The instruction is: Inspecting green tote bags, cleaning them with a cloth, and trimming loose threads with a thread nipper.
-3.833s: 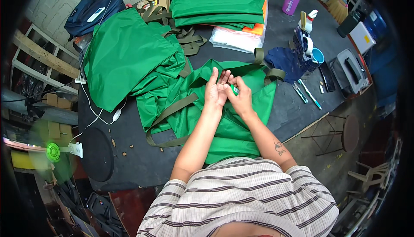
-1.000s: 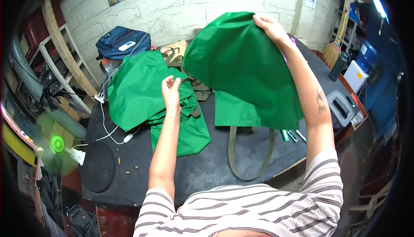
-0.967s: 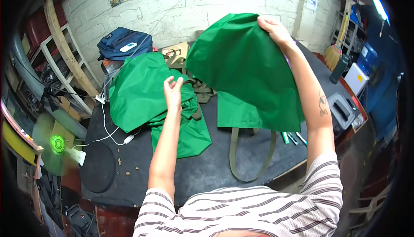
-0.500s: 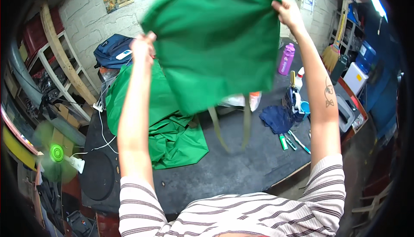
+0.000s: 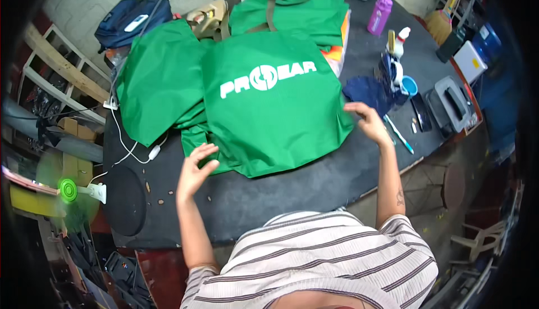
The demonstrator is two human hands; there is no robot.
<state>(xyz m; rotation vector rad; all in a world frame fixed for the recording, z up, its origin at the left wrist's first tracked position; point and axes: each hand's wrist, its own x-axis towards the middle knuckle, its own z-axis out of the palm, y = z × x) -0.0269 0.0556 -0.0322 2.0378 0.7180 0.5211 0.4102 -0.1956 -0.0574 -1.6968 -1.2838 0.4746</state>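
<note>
A green fabric tote bag (image 5: 275, 123) with white lettering and a round white emblem lies flat on the dark table, its bottom edge toward me. My left hand (image 5: 196, 171) hovers by the bag's near left corner, fingers apart and holding nothing. Beside the bag's right edge is my right hand (image 5: 368, 122), also open, with the fingertips close to the fabric; whether they touch it I cannot tell. More green fabric (image 5: 160, 84) lies to the left, partly under the bag. Behind it rests a stack of green bags (image 5: 292, 14) with olive straps.
On the right of the table (image 5: 314, 191) stand a purple bottle (image 5: 380, 14), a white spray bottle (image 5: 401, 42) and a blue cup (image 5: 409, 86), near a dark blue cloth (image 5: 365, 92). A navy backpack (image 5: 135, 19) sits back left. A green fan (image 5: 68, 190) spins at the left edge.
The green bag, held up in the air by both hands before, now lies on the table with its printed face up. Both hands have let go and come down toward me.
</note>
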